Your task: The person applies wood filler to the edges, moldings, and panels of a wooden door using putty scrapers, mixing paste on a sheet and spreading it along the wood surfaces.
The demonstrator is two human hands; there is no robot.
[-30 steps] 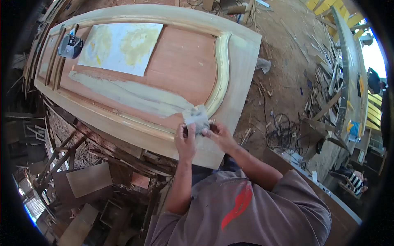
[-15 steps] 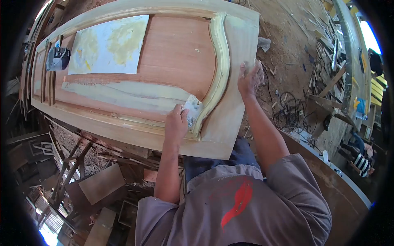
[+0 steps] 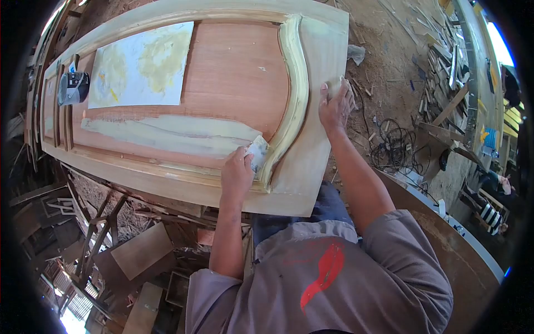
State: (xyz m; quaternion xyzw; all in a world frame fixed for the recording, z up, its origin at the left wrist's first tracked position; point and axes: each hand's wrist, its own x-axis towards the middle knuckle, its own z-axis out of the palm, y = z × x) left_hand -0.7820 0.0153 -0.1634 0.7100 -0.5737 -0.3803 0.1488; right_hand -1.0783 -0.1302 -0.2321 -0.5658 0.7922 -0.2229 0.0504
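My left hand (image 3: pixel 237 177) is closed on a stained whitish sheet (image 3: pixel 258 151), which lies against the lower right corner of the door's reddish panel (image 3: pixel 239 72), beside the curved cream moulding (image 3: pixel 296 83). A long pale smear of filler (image 3: pixel 172 132) runs along the panel to the left of it. My right hand (image 3: pixel 335 107) rests at the right edge of the wooden door (image 3: pixel 317 139), thumb apart from the fingers, with nothing visible in it. A white board with yellowish stains (image 3: pixel 142 67) lies on the panel, and a dark tub (image 3: pixel 73 88) stands left of it.
Coiled black cable (image 3: pixel 392 146) and wood scraps (image 3: pixel 445 94) lie on the ground to the right. Wooden pieces and a brown board (image 3: pixel 142 250) are below left. A brown surface with a pale edge (image 3: pixel 461 245) is beside my right side. Another person (image 3: pixel 490 214) is at far right.
My right hand has left the sheet and moved to the door's right edge. My left hand has carried the sheet onto the panel corner. The view has shifted slightly.
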